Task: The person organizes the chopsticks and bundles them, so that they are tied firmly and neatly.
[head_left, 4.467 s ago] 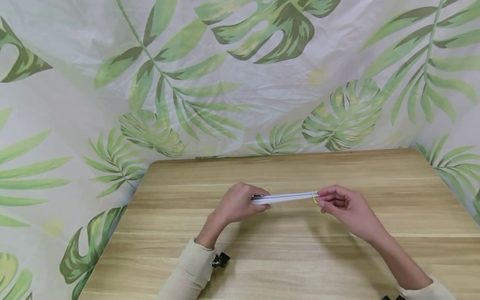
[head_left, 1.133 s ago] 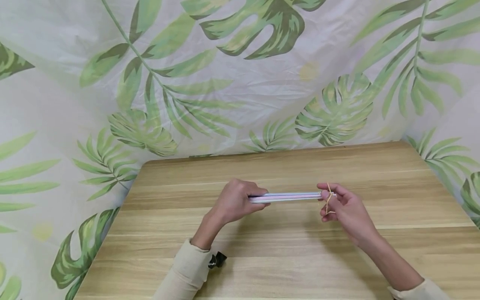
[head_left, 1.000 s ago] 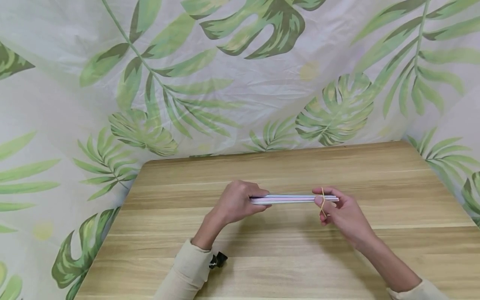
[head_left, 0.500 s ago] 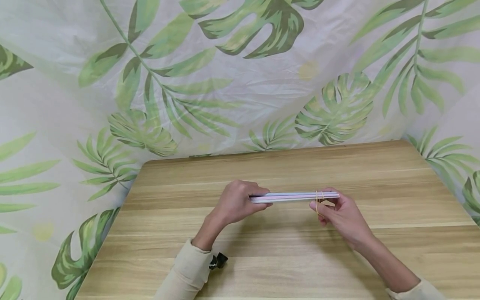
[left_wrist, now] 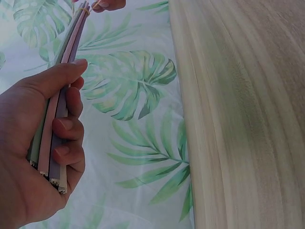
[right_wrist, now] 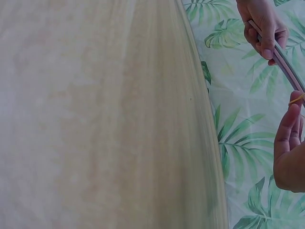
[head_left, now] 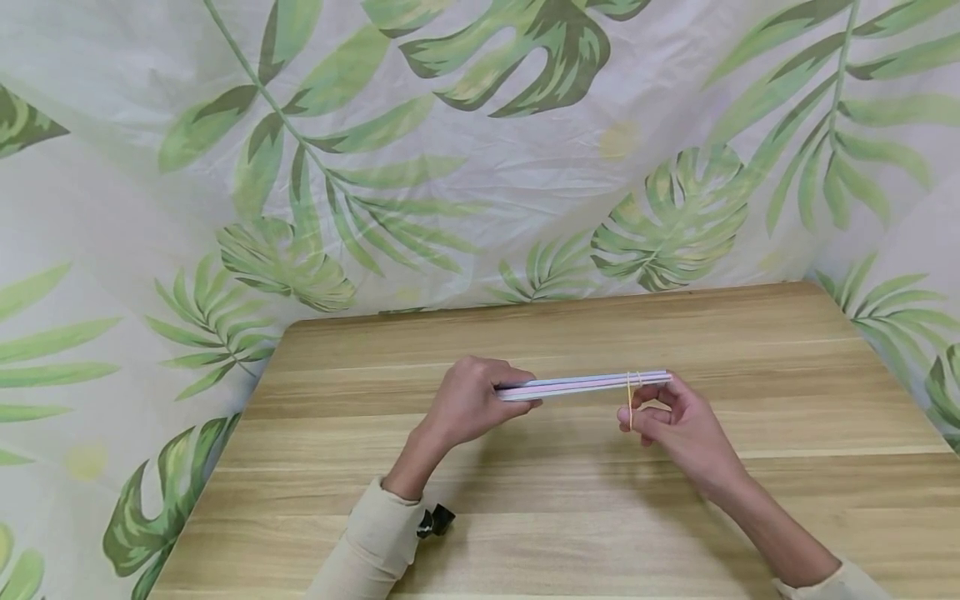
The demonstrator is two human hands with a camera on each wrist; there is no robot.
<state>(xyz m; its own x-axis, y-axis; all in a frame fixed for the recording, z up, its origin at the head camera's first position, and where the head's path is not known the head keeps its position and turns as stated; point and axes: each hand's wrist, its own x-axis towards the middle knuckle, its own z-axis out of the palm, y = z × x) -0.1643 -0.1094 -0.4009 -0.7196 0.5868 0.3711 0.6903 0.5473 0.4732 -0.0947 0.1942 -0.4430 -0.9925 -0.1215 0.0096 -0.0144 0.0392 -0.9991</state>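
A bundle of pastel chopsticks (head_left: 577, 385) in green, pink, purple and cream is held level above the table by my left hand (head_left: 468, 402). In the left wrist view its fingers wrap around the thick square ends of the chopsticks (left_wrist: 46, 138), and the thumb lies along them. A thin yellow rubber band (head_left: 630, 408) loops over the bundle near its far end and stretches down to the thumb of my right hand (head_left: 686, 421). That hand's other fingers are bent behind and below the chopstick tips. The right wrist view catches my right hand (right_wrist: 291, 157) only at its edge.
A wood-grain table (head_left: 525, 533) lies under both hands. Behind it hangs a white cloth (head_left: 525, 183) printed with green leaves. A black device (head_left: 437, 521) sits at the left sleeve's cuff.
Earlier the band was at the tips, then spread across the right fingers; now it sits further left, looped over the chopsticks and pulled down by the thumb. The bundle's right end has risen slightly.
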